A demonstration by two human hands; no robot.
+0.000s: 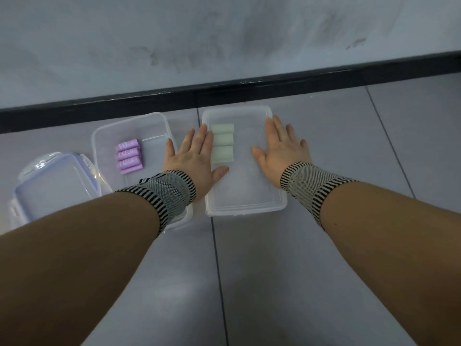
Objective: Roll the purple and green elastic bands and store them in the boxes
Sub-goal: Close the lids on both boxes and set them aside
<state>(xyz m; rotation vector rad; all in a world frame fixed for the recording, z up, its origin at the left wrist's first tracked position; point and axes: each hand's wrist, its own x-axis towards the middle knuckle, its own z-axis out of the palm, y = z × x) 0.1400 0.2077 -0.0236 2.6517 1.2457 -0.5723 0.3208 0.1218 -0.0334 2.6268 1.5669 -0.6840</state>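
On the gray floor, two clear boxes, left hand (197, 156) and right hand (279, 148) spread flat over the right box (245, 207), green rolls (222, 143) inside, purple rolls (129, 156) in the left box (104, 132).

A grey tiled floor (274, 270) meets a smudged white wall (224, 33) along a black skirting board (249, 88).
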